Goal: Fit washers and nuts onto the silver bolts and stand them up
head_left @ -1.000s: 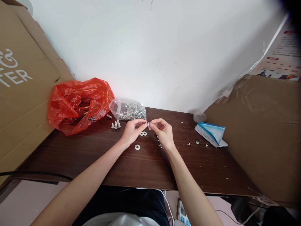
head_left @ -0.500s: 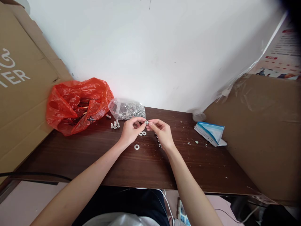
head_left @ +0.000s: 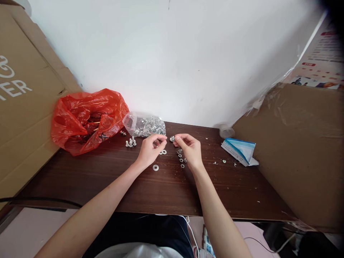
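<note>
My right hand [head_left: 190, 149] pinches a small metal bolt [head_left: 172, 138] between thumb and fingertips, above the dark tabletop. Something like a nut or washer seems to sit on the bolt, too small to make out fully. To the left of it is my left hand [head_left: 151, 149], thumb and index finger slightly apart, with nothing visible between them. Flat washers [head_left: 164, 152] lie just below the left fingers, partly covered, and a single washer [head_left: 155, 167] lies nearer to me. Beside my right wrist are several hex nuts [head_left: 181, 160]. Several bolts [head_left: 130, 142] stand to the left of my hands.
A red plastic bag [head_left: 90, 122] stands at the left, beside a clear bag [head_left: 150, 126] of metal hardware against the wall. On the right lie a blue-and-white packet [head_left: 239, 151] and a clear round container [head_left: 226, 131]. Cardboard [head_left: 301, 154] flanks both sides of the table [head_left: 228, 193].
My hands have come apart. The right hand has moved slightly right with the bolt, and the left has let go of it. The nuts on the table are more visible now.
</note>
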A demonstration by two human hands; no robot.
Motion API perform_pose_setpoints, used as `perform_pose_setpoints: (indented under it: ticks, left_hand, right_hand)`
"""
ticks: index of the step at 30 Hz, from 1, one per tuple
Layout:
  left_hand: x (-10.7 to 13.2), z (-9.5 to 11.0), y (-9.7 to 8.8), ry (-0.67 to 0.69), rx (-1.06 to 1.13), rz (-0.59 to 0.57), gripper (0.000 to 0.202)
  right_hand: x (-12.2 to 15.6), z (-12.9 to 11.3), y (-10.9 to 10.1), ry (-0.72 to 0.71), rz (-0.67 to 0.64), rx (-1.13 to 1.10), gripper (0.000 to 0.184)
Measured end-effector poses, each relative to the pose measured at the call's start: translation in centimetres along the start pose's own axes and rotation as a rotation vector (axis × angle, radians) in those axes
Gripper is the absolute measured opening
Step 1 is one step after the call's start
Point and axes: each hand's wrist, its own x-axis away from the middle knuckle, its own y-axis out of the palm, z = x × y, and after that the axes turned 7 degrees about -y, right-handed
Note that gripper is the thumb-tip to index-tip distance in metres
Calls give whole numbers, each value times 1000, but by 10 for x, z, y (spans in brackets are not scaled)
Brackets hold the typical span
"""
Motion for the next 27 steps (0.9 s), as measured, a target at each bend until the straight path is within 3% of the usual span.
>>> perform_pose_setpoints:
  ticks: [7, 17, 27]
  left_hand:
    - [1, -2, -2, 79, -82, 1, 16]
    - [0, -1, -3, 87, -185, -11, 18]
    - [-1, -4, -2, 48, -244, -45, 18]
  right_hand:
    - [-7, 2, -24, -132, 137, 450, 24]
    - [-14, 17, -48, -27, 223, 807, 25]
    - [-14, 25, -46, 84, 123, 967, 22]
